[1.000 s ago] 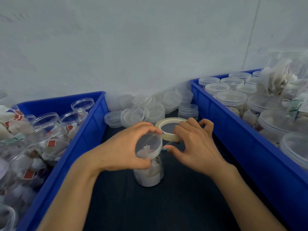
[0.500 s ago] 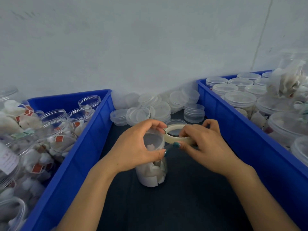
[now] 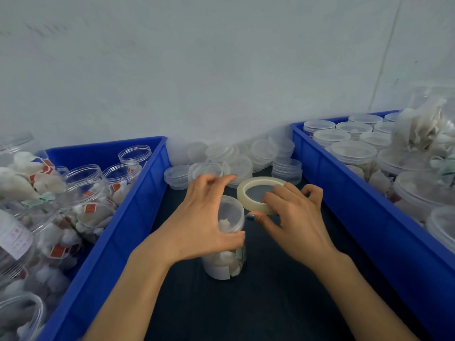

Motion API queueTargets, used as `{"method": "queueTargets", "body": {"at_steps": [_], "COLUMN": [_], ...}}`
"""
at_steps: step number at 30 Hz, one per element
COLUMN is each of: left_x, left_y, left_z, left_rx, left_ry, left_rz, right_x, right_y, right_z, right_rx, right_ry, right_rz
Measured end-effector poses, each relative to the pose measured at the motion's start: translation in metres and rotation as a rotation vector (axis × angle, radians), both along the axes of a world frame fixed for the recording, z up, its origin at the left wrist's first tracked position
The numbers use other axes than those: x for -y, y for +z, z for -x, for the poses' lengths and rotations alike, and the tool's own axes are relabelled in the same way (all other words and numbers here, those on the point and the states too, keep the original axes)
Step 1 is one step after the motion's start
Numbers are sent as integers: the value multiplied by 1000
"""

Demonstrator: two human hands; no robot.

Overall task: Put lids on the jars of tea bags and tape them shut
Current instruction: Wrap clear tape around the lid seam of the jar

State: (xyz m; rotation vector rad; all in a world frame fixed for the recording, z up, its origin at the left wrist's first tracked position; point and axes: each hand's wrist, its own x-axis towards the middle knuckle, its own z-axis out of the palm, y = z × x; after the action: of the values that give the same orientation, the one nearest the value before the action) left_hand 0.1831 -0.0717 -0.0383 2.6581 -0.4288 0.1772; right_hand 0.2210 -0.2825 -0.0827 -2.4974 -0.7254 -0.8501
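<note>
Small packing workstation: blue plastic crates (image 3: 128, 212) of tea-bag jars (image 3: 115, 180), loose stacked lids (image 3: 286, 168), dark tabletop (image 3: 246, 311), bare white wall (image 3: 221, 70).

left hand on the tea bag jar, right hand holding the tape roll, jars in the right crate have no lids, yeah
One thing is off: in the head view the jars in the right crate have lids on. The left hand does grip the tea bag jar and the right hand holds the tape roll.

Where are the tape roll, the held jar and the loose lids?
tape roll (image 3: 243, 198): head view, left side of its ring.
jar (image 3: 227, 264): head view, lower clear wall.
loose lids (image 3: 286, 172): head view, side of the rightmost stack.
</note>
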Motion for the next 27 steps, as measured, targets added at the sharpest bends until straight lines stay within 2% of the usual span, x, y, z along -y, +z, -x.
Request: {"method": "queueTargets", "body": {"at_steps": [3,7,13,15,19,22,27], "left_x": [3,-3,-17,-15,3,8,1], "left_y": [-2,1,7,7,-1,-6,-7], "left_z": [1,1,8,10,12,11,12], "left_rx": [5,3,-132,-97,124,197,172], "left_ry": [116,33,-68,-81,31,45,-9], "left_rz": [-58,-39,116,76,-29,64,176], "right_x": [2,2,-4,-6,-8,-4,7], "right_y": [1,2,4,3,2,3,6], "right_z": [0,1,6,8,9,7,2], "right_rx": [-8,-37,20,56,48,-2,-70], "right_ry": [-22,22,18,8,-30,-12,95], "right_rz": [9,27,-1,-19,-14,66,152]}}
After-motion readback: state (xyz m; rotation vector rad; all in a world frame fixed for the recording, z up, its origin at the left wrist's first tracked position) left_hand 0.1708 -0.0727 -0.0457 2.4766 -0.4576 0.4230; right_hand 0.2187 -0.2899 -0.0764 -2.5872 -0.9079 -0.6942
